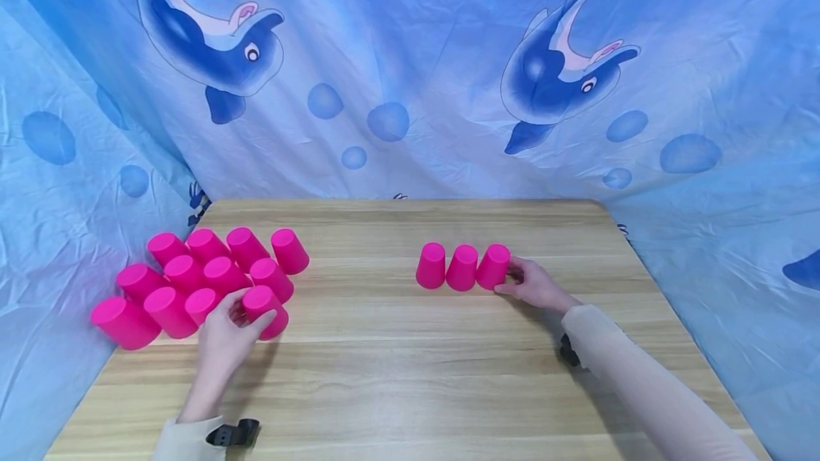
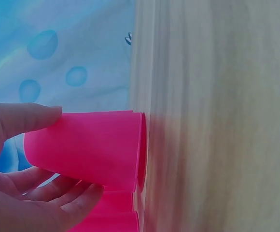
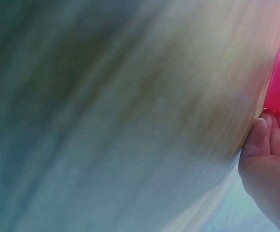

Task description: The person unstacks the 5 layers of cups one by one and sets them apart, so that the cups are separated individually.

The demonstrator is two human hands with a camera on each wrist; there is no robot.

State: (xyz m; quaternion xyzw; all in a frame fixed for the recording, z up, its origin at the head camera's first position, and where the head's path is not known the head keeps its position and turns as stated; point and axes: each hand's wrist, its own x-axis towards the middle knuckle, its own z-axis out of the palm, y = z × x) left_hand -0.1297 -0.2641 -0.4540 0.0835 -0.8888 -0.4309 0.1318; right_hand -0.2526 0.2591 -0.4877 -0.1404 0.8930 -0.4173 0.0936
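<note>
With thumb and fingers on opposite sides, my left hand (image 1: 227,333) holds an upside-down pink cup (image 1: 265,311) at the front right of a cluster of matching cups. In the left wrist view the held cup (image 2: 87,147) has its open rim right at the tabletop, and the thumb lies along its upper side. My right hand (image 1: 533,285) grips the rightmost cup (image 1: 494,267) of a row of three upside-down pink cups. The right wrist view catches part of that cup (image 3: 279,92) at its edge, with fingertips at its side.
Several pink cups (image 1: 168,310) stand upside down in rows at the table's left. The row's middle cup (image 1: 462,267) and left cup (image 1: 431,265) stand close together. A blue dolphin-print curtain (image 1: 410,55) surrounds the wooden table (image 1: 397,375) at the back and sides.
</note>
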